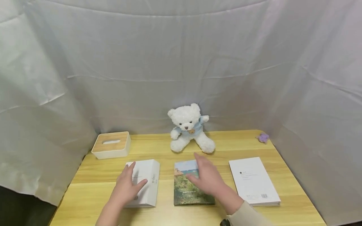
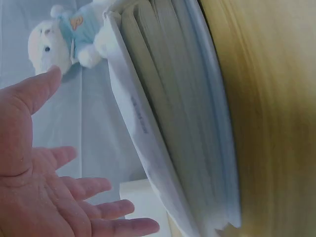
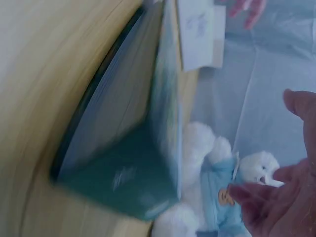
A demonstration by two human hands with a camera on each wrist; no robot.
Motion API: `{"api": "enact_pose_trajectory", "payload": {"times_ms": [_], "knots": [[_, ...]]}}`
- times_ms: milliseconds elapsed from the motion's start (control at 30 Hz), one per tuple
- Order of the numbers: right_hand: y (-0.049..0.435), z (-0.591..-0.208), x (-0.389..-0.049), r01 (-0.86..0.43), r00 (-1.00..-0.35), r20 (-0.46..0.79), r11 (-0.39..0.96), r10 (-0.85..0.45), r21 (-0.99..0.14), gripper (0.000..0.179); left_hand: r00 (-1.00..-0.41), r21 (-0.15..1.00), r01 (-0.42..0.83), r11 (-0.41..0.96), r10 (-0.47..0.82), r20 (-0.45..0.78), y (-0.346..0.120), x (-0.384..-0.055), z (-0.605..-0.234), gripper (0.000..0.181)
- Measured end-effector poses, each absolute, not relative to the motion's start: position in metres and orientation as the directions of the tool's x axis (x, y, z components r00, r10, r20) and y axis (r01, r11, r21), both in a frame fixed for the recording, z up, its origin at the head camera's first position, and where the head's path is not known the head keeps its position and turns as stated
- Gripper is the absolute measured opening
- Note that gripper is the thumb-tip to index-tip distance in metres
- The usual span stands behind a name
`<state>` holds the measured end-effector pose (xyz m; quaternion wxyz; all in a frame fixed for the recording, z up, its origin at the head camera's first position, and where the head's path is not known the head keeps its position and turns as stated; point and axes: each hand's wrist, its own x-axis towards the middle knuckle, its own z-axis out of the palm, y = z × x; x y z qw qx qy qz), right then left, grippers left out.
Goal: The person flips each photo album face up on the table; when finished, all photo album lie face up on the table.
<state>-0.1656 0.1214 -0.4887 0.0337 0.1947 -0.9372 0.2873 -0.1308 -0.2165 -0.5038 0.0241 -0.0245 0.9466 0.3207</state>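
Note:
My left hand [image 1: 124, 188], fingers spread, is over the left part of a thick white album [image 1: 146, 185] on the table. The left wrist view shows the album's page edges [image 2: 168, 98] and my palm with nothing in it. In the middle lies a photo album [image 1: 185, 186] with a seaside landscape cover and the words "PHOTO ALBUM". My right hand [image 1: 209, 175] hovers over its right side, fingers extended and thumb apart, hiding part of the cover. Its dark green spine [image 3: 123, 177] faces the right wrist camera.
Farther right lies another white album [image 1: 253, 180] with small print. A white teddy bear [image 1: 185, 116] in a blue top sits at the back. The wood-topped tissue box [image 1: 111, 146] stands back left, and a small purple object [image 1: 263, 137] lies near the back right corner. Grey curtains [image 1: 158, 62] surround the table.

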Motion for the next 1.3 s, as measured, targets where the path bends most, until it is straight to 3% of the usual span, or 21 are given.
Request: {"api": "enact_pose_trajectory", "payload": {"times_ms": [200, 333, 900, 1300], "knots": [[0.086, -0.491, -0.154, -0.371, -0.887, 0.006, 0.704, -0.463, -0.605, 0.088, -0.997, 0.602, -0.062, 0.796, -0.028, -0.066, -0.225, -0.126, -0.506, 0.076], [0.069, -0.494, -0.147, -0.401, -0.86, -0.02, 0.699, -0.511, -0.592, 0.088, -0.998, 0.599, -0.048, 0.799, -0.016, -0.059, -0.226, -0.125, -0.507, 0.067], [0.008, -0.513, -0.143, -0.441, -0.785, -0.127, 0.692, -0.606, -0.571, 0.083, -0.988, 0.475, -0.086, 0.876, -0.014, -0.154, -0.225, -0.121, -0.511, 0.07], [-0.007, -0.519, -0.138, -0.386, -0.788, -0.171, 0.692, -0.591, -0.61, 0.087, -0.981, 0.472, -0.111, 0.874, -0.019, -0.195, -0.23, -0.123, -0.511, 0.067]]}}
